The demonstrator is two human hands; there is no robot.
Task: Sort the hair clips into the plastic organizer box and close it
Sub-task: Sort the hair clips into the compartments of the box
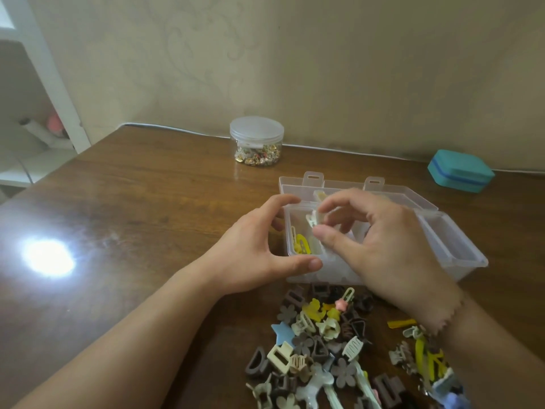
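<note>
- Worktop [147,208]: brown wood-grain surface carrying everything named here; the organizer box serves as the landmark below.
- Organizer box [451,243]: clear plastic, lying open with its lid [383,191] folded back on the far side so that the compartments can be reached from above; it is not yet closed.
- Pile of hair clips [327,335]: brown, cream, yellow, blue and pink claw and flower clips heaped just on the near side of the box, within short reach for sorting; most of the job appears still to be done.
- Left hand [250,255]: at the left end of the box, fingers and thumb spread in a loose curve about its corner, probably to steady it; whether they actually touch the wall cannot be told.
- Right hand [383,246]: over the box, thumb and forefinger pinching a cream hair clip [313,220], held above the leftmost compartment as if to lower it in.
- Yellow clips [301,244]: already lying in that leftmost compartment, suggesting sorting by colour.
</note>
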